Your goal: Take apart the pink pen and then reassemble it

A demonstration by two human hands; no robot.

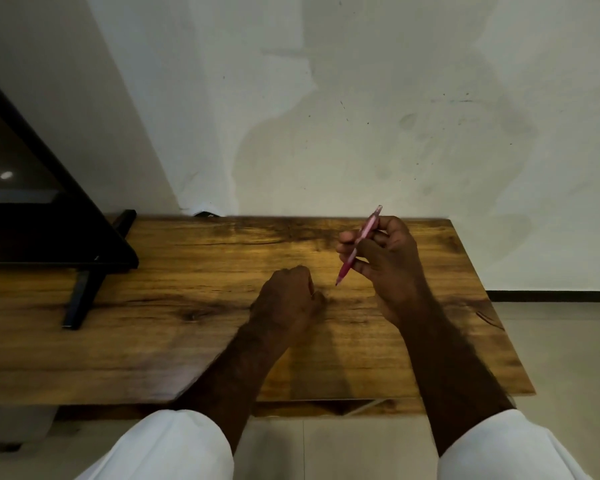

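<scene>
Pink pen (358, 245) looks whole; disassembly or reassembly, I can't tell.
Right hand (388, 258) pinches it, tip down; left hand (286, 299) fisted on table (153, 323), contents hidden.

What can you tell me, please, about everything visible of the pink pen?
The pink pen looks like translucent plastic, slim, apparently still in one piece. The right hand holds it above the wooden table, tilted, its dark tip pointing down towards the person and its clear end up towards the wall. Only those fingers touch it.
</scene>
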